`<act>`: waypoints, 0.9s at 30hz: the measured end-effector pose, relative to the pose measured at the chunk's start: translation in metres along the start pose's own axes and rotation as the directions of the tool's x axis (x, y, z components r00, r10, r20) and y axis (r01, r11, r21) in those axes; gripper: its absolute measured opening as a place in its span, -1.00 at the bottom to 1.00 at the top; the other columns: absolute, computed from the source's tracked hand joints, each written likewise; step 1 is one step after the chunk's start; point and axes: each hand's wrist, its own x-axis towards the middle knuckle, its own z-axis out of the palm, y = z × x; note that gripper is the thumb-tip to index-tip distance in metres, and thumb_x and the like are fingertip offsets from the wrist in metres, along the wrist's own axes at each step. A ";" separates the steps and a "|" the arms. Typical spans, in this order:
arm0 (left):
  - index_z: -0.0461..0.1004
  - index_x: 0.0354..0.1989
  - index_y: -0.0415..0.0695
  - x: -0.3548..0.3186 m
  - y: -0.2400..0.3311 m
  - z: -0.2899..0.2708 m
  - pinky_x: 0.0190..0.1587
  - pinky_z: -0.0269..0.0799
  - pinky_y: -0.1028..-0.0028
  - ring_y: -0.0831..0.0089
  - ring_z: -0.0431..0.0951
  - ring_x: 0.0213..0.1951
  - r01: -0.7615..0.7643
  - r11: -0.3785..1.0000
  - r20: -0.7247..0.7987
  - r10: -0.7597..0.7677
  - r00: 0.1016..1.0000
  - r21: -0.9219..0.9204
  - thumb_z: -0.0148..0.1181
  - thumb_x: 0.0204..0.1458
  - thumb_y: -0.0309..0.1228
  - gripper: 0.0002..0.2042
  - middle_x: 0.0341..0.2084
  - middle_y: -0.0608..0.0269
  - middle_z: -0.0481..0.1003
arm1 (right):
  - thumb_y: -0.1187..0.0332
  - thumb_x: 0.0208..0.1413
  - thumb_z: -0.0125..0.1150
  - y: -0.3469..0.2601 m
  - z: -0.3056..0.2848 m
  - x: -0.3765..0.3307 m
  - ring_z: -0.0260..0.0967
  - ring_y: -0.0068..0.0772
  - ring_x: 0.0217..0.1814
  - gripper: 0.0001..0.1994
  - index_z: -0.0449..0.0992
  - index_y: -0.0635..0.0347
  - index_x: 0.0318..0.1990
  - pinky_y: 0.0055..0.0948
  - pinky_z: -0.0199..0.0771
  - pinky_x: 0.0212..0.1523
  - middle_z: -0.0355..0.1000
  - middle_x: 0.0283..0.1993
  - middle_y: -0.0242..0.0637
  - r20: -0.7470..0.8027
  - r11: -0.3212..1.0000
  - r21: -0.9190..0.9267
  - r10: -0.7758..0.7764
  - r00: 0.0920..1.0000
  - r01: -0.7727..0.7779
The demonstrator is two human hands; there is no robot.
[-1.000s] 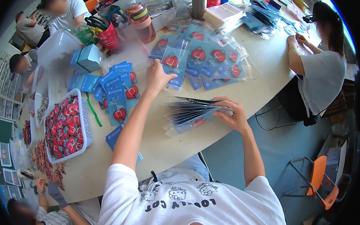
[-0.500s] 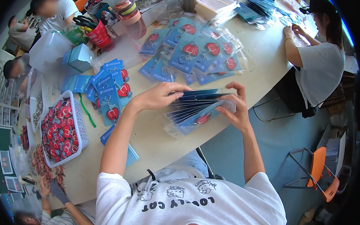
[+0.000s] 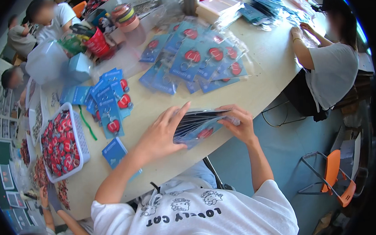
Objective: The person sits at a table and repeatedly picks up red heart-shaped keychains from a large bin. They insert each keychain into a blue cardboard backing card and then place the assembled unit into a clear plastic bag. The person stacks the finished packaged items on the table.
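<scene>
A fanned stack of bagged blue keychain cards (image 3: 199,124) is held above the near edge of the table. My right hand (image 3: 238,122) grips its right end, thumb on the near side and fingers on the far side. My left hand (image 3: 161,133) cups the left end, fingers apart, with the thumb low and the fingertips at the far edge. A red keychain shows through the front bag. Beyond my hands lies a spread pile of similar bagged cards (image 3: 193,56). Left of it are unbagged blue cards with red keychains (image 3: 110,121).
A white basket of red keychains (image 3: 79,142) stands at the left beside a folded-card pile (image 3: 114,152). Behind are a red pen cup (image 3: 98,43), a lidded bottle (image 3: 128,22) and a light-blue box (image 3: 80,65). Co-workers sit around; an orange chair (image 3: 333,173) stands right.
My left hand has shifted from the stack's far edge to its left end, nearer me. The stack's fan has narrowed, and my right hand has lowered slightly around its right end.
</scene>
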 end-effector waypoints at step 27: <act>-0.34 0.43 0.02 -0.027 -0.061 0.031 0.28 0.08 0.27 0.19 0.08 0.34 -0.107 0.736 -0.171 -0.012 0.985 -0.669 0.52 -0.31 -0.46 0.19 0.28 0.04 0.12 | 0.58 -0.23 0.35 -0.008 -0.008 -0.003 0.38 -0.05 0.05 -0.51 0.45 0.05 -0.03 -0.21 0.47 -0.04 0.30 0.14 -0.16 0.386 0.999 -0.024 -0.024 0.922 0.036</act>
